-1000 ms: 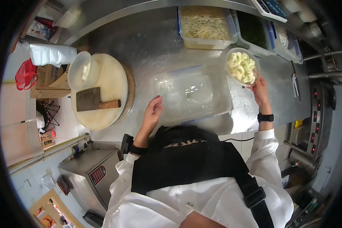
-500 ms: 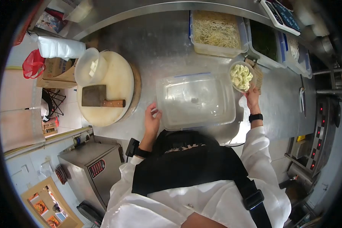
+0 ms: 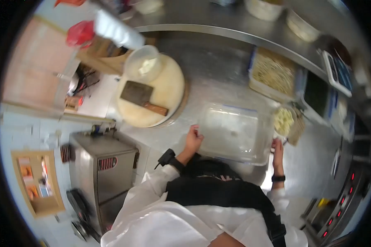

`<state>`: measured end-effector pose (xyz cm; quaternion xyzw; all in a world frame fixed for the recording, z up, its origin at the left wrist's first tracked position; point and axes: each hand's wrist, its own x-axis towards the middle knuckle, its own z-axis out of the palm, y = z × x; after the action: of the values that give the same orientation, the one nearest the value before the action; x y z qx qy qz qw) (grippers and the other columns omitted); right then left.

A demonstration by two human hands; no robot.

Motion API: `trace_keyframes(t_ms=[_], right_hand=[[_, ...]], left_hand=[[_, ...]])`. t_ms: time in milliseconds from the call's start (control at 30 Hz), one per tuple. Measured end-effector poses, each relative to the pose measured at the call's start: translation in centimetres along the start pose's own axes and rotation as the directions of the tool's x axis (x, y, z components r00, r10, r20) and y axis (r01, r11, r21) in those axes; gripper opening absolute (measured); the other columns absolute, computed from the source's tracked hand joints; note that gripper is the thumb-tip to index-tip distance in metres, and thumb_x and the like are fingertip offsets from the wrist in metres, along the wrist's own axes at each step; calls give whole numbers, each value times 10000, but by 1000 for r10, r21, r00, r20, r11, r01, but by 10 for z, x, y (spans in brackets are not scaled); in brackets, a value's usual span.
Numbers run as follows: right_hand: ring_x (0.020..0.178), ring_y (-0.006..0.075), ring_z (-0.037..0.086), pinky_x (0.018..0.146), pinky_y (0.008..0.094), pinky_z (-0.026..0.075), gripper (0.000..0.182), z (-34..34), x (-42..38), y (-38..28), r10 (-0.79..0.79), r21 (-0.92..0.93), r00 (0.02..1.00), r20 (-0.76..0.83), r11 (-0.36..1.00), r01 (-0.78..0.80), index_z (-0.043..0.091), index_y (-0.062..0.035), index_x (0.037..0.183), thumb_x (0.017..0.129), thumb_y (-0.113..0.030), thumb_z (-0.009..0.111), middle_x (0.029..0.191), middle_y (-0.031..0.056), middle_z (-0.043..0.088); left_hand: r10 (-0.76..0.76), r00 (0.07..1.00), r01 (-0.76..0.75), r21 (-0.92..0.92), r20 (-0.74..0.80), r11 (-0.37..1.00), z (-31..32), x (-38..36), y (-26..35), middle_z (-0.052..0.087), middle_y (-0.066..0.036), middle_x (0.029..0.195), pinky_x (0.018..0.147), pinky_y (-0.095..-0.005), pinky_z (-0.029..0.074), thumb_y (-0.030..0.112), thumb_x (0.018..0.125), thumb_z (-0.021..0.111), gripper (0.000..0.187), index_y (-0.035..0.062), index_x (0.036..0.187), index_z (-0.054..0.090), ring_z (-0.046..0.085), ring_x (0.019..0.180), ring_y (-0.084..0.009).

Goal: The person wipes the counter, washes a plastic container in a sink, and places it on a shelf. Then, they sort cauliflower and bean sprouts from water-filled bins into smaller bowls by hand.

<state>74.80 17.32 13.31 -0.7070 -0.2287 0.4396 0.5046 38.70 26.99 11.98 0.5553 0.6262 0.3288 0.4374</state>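
A clear plastic storage box (image 3: pixel 235 158) lies on the steel counter in front of my body, see-through and with a blue strip along its far edge. Beside its left wall is my left hand (image 3: pixel 193 140), fingers loosely curled with the thumb apart, nothing seen in them. My right hand (image 3: pixel 278 151) is by the box's right wall, just below a small bowl of pale green-white cut vegetable (image 3: pixel 283 120). Blur hides whether its fingertips touch the bowl or the box.
A round cutting board (image 3: pixel 173 76) at left bears a cleaver (image 3: pixel 138 94) and a translucent tub (image 3: pixel 132 66) with white pieces. Far right stand a bin of bean sprouts (image 3: pixel 274 76) and a bin of dark green content (image 3: pixel 317 96). A steel shelf (image 3: pixel 222 31) overhangs the back.
The head view has turned, so the scene sits lower and farther right. My right hand has shifted from the bowl's rim toward the box's right wall. My left hand stays by the box's left side.
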Motion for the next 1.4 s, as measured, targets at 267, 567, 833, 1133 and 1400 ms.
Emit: trace_keyframes(t_ms=[267, 567, 833, 1133, 1400], right_hand=[[579, 60, 303, 496, 224, 274, 104, 28, 13, -11, -7, -117, 991, 137, 993, 23, 428, -62, 694, 759, -46, 507, 636, -51, 366], [553, 23, 314, 485, 195, 246, 95, 56, -14, -46, -84, -165, 913, 400, 973, 161, 436, -74, 699, 769, -33, 486, 632, -75, 363], [580, 45, 370, 496, 202, 291, 52, 95, -96, -41, -217, -114, 695, 686, 911, 397, 511, -47, 793, 750, -67, 488, 665, -50, 430], [592, 62, 452, 542, 208, 352, 120, 190, -270, 3, -23, -90, 305, 952, 932, 351, 533, -16, 808, 735, -38, 441, 687, -13, 513], [523, 23, 386, 471, 175, 291, 69, 259, -484, 82, 60, 16, -110, 992, 807, 590, 536, -77, 784, 791, -132, 496, 622, -82, 444]], left_hand=[[-161, 955, 121, -169, -250, 978, 14, -38, -19, 474, -54, 666, 588, -285, 405, 10, 702, 565, 232, 39, 906, 458, 467, 617, -143], [-289, 864, 149, -340, -412, 929, -23, -136, 6, 504, -3, 762, 636, -235, 420, -79, 711, 522, 238, 14, 922, 461, 490, 700, -86], [-350, 710, 135, -370, -611, 919, -71, -283, -27, 562, -138, 888, 747, -361, 444, 27, 663, 571, 358, 37, 999, 451, 567, 868, -252], [-402, 392, 155, -371, -827, 916, -136, -516, -47, 561, -217, 901, 752, -409, 437, 44, 667, 559, 419, 34, 1060, 414, 557, 885, -377], [-510, -49, 188, -510, -859, 840, -141, -722, -96, 577, -209, 888, 732, -424, 440, 19, 671, 528, 396, 27, 1053, 423, 569, 865, -378]])
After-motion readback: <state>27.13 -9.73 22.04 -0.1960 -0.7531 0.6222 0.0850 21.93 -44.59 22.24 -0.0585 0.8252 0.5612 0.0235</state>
